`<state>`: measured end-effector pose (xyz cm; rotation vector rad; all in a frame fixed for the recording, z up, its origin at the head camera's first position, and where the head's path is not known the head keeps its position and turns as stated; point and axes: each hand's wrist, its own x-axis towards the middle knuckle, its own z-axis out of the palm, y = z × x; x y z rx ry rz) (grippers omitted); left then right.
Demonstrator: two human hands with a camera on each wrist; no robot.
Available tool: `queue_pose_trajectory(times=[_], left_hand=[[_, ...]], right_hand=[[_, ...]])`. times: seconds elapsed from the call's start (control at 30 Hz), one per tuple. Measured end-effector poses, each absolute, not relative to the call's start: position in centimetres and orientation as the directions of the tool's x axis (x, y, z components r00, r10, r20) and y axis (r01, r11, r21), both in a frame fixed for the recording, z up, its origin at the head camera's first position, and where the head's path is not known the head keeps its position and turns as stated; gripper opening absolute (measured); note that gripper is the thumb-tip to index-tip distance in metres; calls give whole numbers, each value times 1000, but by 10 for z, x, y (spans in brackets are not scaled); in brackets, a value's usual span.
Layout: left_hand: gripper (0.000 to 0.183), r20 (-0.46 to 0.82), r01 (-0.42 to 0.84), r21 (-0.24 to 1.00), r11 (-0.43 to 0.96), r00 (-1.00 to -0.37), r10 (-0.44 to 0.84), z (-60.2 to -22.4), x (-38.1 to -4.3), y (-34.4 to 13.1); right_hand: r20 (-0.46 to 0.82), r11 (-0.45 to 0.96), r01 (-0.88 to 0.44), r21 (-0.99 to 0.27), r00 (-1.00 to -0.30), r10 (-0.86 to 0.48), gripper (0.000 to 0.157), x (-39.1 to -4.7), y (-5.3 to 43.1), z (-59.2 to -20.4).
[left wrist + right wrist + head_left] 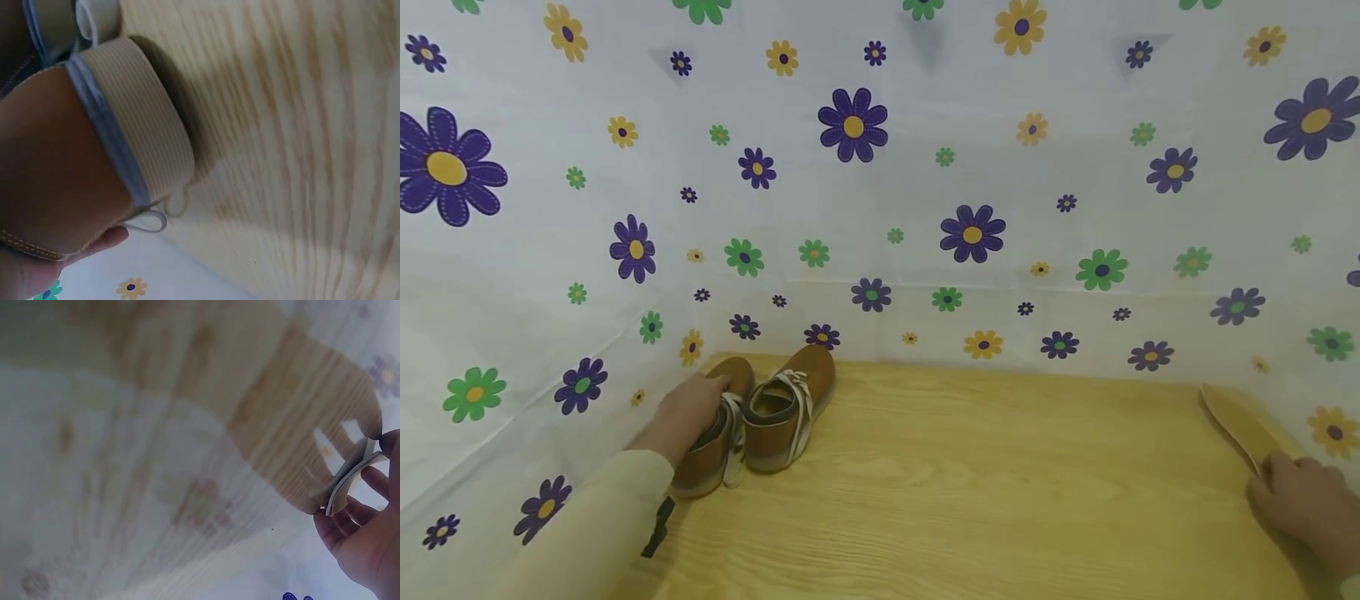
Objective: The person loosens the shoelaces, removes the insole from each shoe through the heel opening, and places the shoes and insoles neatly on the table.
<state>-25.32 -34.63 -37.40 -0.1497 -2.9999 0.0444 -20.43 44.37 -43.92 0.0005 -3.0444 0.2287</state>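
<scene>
Gripped by the left hand [687, 412], one brown lace-up shoe [705, 463] sat at eight o'clock on the wood-grain surface [985, 483], its mate [772, 433] beside it, nearer seven; at four, the right hand [1303, 504] held a tan insole [1242, 423].

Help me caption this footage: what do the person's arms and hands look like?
The left hand and right hand are ungloved. A pale cream sleeve covers the left forearm; a pale cuff shows at the right wrist. A dark item, unclear what, shows beside the sleeve.
</scene>
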Motion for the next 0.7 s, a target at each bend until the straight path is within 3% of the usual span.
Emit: queue_pose_trajectory(times=[0.13,0.7], left_hand=[[44,131,72,2,997,-989,71,-373,-254,-345],[42,137,98,-7,995,-986,98,-377,-250,-348]], right_hand=[[109,988,10,-154,-994,27,39,-206,442,-434],[36,982,19,-187,-999,26,46,-205,443,-427]])
